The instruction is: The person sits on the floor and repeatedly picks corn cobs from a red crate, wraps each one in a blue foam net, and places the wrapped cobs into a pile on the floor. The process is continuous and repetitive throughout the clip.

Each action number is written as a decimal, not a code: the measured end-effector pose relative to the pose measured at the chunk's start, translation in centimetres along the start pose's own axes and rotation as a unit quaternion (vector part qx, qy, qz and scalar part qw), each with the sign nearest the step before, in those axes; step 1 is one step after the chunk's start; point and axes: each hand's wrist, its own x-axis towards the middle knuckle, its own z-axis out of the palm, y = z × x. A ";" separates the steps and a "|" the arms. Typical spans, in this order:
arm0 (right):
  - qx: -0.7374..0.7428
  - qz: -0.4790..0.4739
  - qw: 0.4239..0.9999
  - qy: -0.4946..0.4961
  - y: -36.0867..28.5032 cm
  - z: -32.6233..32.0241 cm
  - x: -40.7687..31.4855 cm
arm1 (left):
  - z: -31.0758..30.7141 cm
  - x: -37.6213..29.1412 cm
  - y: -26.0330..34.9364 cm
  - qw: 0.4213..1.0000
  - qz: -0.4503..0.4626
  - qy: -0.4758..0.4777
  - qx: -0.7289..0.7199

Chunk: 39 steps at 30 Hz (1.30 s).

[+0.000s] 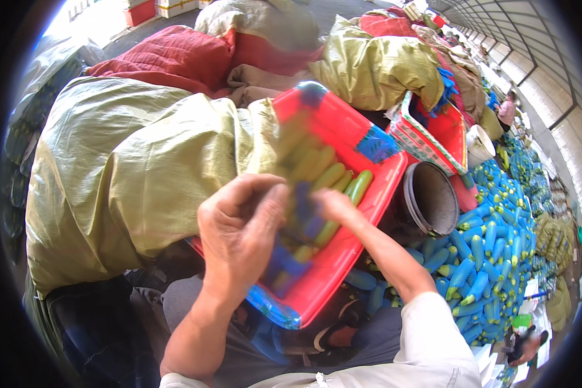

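Note:
A red plastic basket (pixel 393 180) tilts before me, with blue film on parts of its rim. Green zucchini (pixel 361 186) lie inside it, partly behind a blurred patch in the picture. Blue material (pixel 291 266) lies among them, too blurred to name surely. Above the basket's left side is my left hand (pixel 245 225), its fingers curled toward the thumb; whether anything is between them is hidden. My right hand (pixel 337 206) reaches over the zucchini and is smeared by motion, so its grip does not show. A full yellow-green woven sack (pixel 140 160) rests against the basket's left edge.
A dark bucket (pixel 431 199) stands right of the basket, near another red basket (pixel 446 131) and a white bucket (pixel 479 145). Zucchini in blue netting (pixel 490 247) form a large heap at right. Red quilts (pixel 174 58) and another sack (pixel 378 63) lie beyond. Other people are distant.

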 end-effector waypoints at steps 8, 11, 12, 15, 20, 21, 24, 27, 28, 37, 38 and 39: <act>-0.318 -0.005 0.936 -0.150 2.5 5.5 2.7 | -2.0 0.9 -0.9 0.993 0.034 0.023 0.108; -0.088 0.118 0.989 0.008 -0.1 0.5 3.2 | -2.0 0.6 -1.5 0.963 0.101 -0.047 0.244; 0.038 0.125 0.989 0.075 -1.7 -1.6 2.4 | -1.6 0.4 -1.9 0.941 0.154 -0.076 0.290; 0.435 0.115 0.884 0.128 -7.4 -8.0 -1.4 | -0.1 -0.9 -3.1 0.885 0.175 -0.162 0.401; 0.704 0.102 0.698 0.074 -13.8 -14.0 -10.2 | 3.4 -4.0 -4.8 0.810 0.230 -0.270 0.468; 0.736 0.105 0.660 0.109 -14.5 -14.3 -11.8 | 4.0 -4.7 -5.1 0.808 0.245 -0.275 0.460; 0.796 0.179 0.552 0.173 -15.4 -14.3 -14.8 | 5.8 -6.7 -5.5 0.808 0.299 -0.274 0.427; 0.814 0.205 0.511 0.184 -15.2 -13.9 -16.9 | 6.6 -7.4 -5.5 0.794 0.314 -0.305 0.421; 0.819 0.210 0.496 0.196 -15.1 -13.8 -17.3 | 6.8 -7.4 -5.4 0.783 0.343 -0.306 0.419; 0.848 0.211 0.433 0.219 -13.8 -13.6 -18.0 | 8.1 -7.1 -6.5 0.785 0.367 -0.307 0.394; 0.853 0.199 0.433 0.214 -13.8 -13.5 -18.3 | 8.2 -7.0 -6.7 0.787 0.362 -0.300 0.399; 0.838 0.152 0.483 0.205 -14.0 -13.4 -18.5 | 8.3 -6.9 -6.9 0.805 0.353 -0.285 0.383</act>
